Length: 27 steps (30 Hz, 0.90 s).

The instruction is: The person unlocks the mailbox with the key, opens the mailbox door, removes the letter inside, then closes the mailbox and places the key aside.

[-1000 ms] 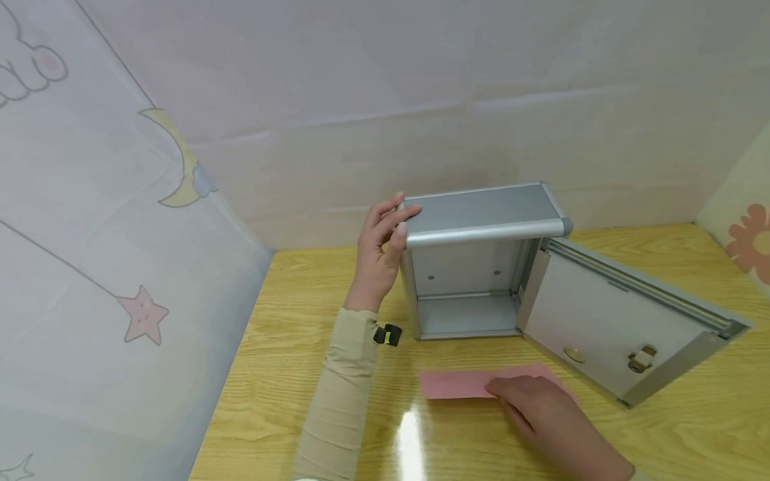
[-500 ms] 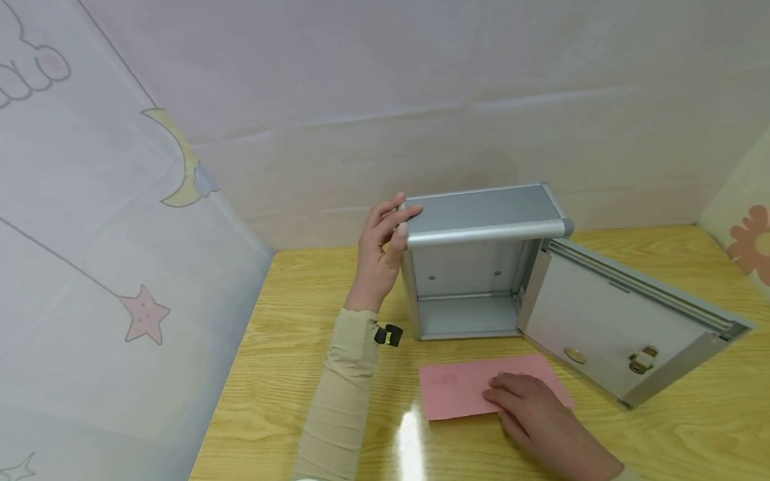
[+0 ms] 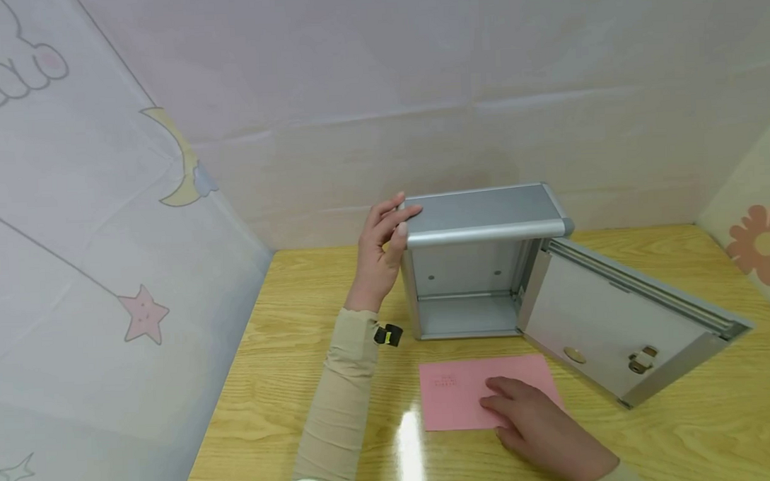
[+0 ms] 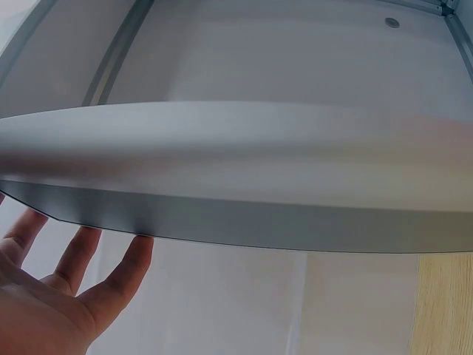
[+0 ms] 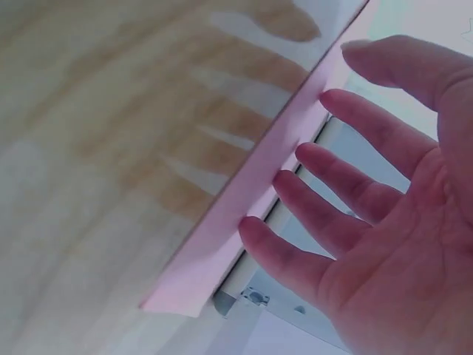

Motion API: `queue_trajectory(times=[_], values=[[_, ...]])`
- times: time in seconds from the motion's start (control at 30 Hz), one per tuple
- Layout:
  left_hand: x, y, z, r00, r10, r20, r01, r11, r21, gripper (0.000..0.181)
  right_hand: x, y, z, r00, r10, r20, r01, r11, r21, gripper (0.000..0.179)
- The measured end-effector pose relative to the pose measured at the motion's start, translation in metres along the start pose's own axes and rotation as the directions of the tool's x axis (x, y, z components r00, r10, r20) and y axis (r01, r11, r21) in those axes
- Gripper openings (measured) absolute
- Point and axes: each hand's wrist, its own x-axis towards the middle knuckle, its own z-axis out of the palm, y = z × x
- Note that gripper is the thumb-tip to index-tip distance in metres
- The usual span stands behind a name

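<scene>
A grey metal mailbox (image 3: 486, 212) stands on the wooden table, its door (image 3: 585, 308) swung out to the right. My left hand (image 3: 378, 255) rests at the box's upper left corner, fingertips over the top edge and thumb by the front rim. In the left wrist view, its spread fingers (image 4: 122, 277) touch the grey edge. A pink envelope (image 3: 451, 411) with small red print lies flat before the box. My right hand (image 3: 538, 426) is over its right part, fingers loosely extended; the right wrist view shows several fingertips (image 5: 255, 229) at the envelope's surface.
The door's inner face carries a lock (image 3: 642, 359) and a round brass-coloured piece (image 3: 574, 355). Its lower corner reaches the table close to the envelope's right side. A pale wall sheet (image 3: 417, 76) stands behind the wooden table (image 3: 287, 343).
The pink envelope has gone from tilted to flat on the table, its near edge coming down toward me. My right hand's fingers have loosened from its edge. The left hand and box have stayed still.
</scene>
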Motion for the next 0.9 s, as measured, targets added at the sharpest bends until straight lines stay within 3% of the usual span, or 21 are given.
queue_trajectory(times=[0.13, 0.4, 0.9], values=[[0.0, 0.0, 0.0, 1.0, 0.001, 0.003, -0.001, 1.0, -0.004, 0.061, 0.002, 0.001, -0.003, 1.0, -0.004, 0.031, 0.004, 1.0, -0.008, 0.03], [0.0, 0.0, 0.0, 1.0, -0.001, 0.004, 0.001, 1.0, -0.001, 0.063, 0.007, 0.001, -0.006, 0.998, -0.054, 0.01, 0.055, 0.997, -0.049, 0.028], [-0.002, 0.001, 0.0, 1.0, -0.002, 0.001, 0.002, 1.0, 0.008, 0.064, 0.018, 0.002, -0.015, 0.997, -0.068, -0.04, 0.067, 0.998, -0.013, 0.028]])
